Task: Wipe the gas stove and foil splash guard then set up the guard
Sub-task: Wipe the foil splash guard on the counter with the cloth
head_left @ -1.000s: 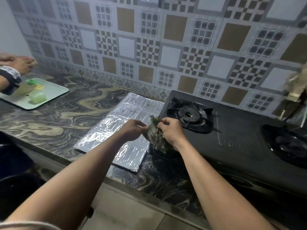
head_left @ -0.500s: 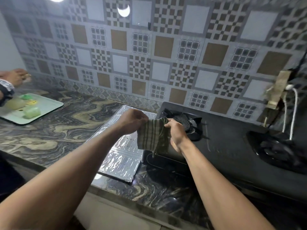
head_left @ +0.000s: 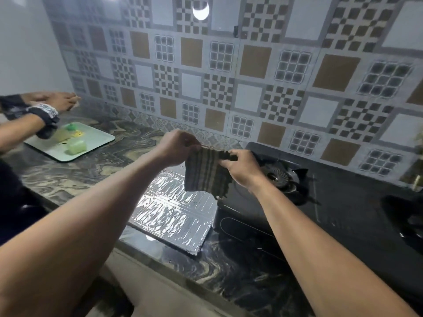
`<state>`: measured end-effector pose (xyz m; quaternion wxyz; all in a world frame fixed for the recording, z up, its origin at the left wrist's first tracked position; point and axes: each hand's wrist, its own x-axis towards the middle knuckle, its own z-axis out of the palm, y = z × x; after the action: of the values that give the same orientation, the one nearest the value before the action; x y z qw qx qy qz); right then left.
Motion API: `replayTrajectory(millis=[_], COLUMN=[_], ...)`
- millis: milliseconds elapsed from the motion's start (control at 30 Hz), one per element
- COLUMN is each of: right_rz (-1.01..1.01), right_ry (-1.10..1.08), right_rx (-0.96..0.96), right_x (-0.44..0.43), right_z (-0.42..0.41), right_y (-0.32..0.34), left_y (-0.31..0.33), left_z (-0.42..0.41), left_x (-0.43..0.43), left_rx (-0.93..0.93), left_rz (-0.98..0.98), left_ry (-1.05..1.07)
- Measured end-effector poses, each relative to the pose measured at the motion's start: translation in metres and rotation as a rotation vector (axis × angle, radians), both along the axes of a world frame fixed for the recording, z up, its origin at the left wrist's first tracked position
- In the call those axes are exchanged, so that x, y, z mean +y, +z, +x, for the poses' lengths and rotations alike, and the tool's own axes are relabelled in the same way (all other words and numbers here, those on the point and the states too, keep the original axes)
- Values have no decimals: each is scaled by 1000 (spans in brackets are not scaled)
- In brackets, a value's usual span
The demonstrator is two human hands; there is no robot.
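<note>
At the far left, another person's hands (head_left: 57, 100) are busy above a pale tray (head_left: 100, 137) with small green and yellow items on it, apart from the task.

The left hand (head_left: 176, 146) pinches one top corner of a striped cloth (head_left: 204, 172), its fingers curled tight on the edge. A second ago the cloth was a crumpled wad held low between both hands. It has since been raised and pulled open, and it now hangs as a nearly flat panel. Below and behind it the foil guard (head_left: 176, 211) lies flat on the marbled counter (head_left: 91, 170), just beside the left edge of the stove (head_left: 343, 202), in the same place as before.

The right hand (head_left: 242, 168) grips the other top corner with curled fingers, in front of the left burner (head_left: 283, 177).

The person appears to be readying the cloth, perhaps to refold it to a fresh face. It touches neither stove nor foil, so no wiping stroke is under way. The dark stove top is too dim to tell whether it is clean. The guard has yet to be stood up.
</note>
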<state>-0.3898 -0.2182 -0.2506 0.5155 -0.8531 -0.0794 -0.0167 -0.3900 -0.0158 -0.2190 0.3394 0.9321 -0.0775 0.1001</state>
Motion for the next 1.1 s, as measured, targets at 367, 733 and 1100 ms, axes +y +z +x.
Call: replayTrajectory(millis=[367, 733, 1100], right_rz=[-246, -136, -102], right_ry=[-223, -330, -529], right_rx=[9, 119, 173], right_x=[58, 92, 110], right_z=[113, 196, 263], right_y=[-25, -58, -97], left_y=[-47, -85, -120], left_z=[129, 235, 301], left_x=[37, 29, 40], left_rx=[115, 548, 752], left_rz=[-73, -601, -568], left_ry=[-57, -134, -243])
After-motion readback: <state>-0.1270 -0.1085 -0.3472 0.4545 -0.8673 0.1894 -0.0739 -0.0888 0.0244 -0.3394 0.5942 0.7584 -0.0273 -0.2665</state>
